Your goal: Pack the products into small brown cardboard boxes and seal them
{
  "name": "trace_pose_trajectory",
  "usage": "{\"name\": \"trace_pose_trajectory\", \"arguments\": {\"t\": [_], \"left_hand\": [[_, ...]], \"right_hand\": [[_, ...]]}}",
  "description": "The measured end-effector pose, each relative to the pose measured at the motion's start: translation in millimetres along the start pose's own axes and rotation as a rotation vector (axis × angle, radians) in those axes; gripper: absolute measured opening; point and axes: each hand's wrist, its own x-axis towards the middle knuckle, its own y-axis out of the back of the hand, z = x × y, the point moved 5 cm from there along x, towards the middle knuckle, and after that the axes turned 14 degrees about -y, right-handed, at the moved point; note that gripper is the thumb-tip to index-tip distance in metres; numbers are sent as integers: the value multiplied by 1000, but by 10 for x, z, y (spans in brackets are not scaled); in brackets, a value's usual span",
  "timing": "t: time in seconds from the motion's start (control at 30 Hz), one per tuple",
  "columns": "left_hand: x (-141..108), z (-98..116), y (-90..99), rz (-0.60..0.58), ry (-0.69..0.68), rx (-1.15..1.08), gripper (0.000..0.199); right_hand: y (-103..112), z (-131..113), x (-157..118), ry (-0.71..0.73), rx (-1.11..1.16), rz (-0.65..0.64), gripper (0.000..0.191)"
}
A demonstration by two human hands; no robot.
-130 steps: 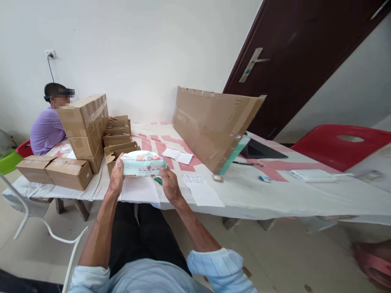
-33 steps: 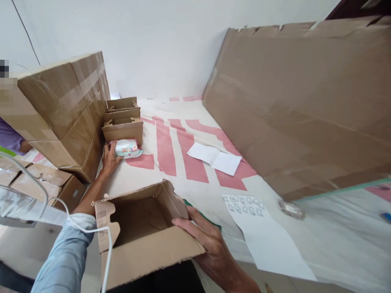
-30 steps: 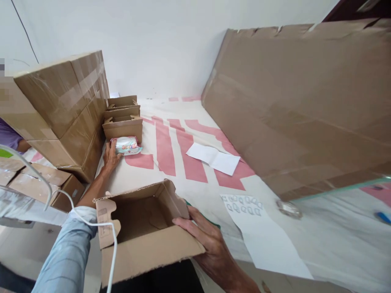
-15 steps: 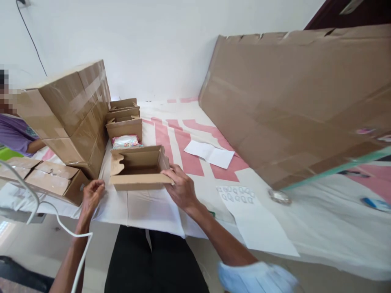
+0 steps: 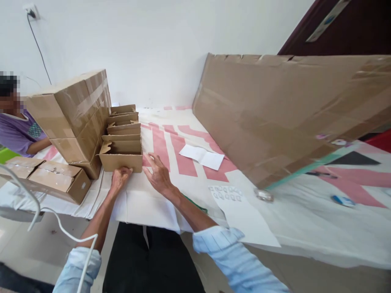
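Note:
An open cardboard box [image 5: 121, 163] stands on the cloth-covered table, its top flaps up and its inside bare where I can see it. My left hand [image 5: 119, 179] is against the lower front of this box, fingers curled in and touching the cardboard. Just off the box's right end is my right hand [image 5: 159, 175], fingers spread and nothing in it. Behind stand more open boxes [image 5: 124, 129] in a row, close up against the front one.
Taped cartons [image 5: 76, 110] are stacked on the left, with closed boxes [image 5: 56, 179] before them. A person in purple [image 5: 21, 132] sits beyond. A large cardboard panel [image 5: 275, 110] leans at right. Papers [image 5: 201, 156] and a drawn-on sheet [image 5: 241, 215] lie on the cloth. A white cable [image 5: 65, 232] hangs at left.
The front box has moved back, up to the row, and the colourful packet behind it is now out of sight. My right hand has let go of it; my left hand has come to its front.

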Motion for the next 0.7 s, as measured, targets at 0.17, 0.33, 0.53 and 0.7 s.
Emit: {"name": "trace_pose_trajectory", "arguments": {"t": [0.17, 0.33, 0.53, 0.7], "left_hand": [[220, -137, -59, 44, 29, 34, 45], [492, -271, -49, 37, 19, 69, 50], [892, -428, -58, 1, -5, 99, 46], [1283, -556, -128, -27, -9, 93, 46]], "right_hand": [[325, 485, -579, 18, -64, 37, 33], [512, 972, -1020, -40, -219, 46, 23], [532, 1025, -1245, -21, -278, 53, 25], [561, 959, -1228, -14, -297, 71, 25]]}}
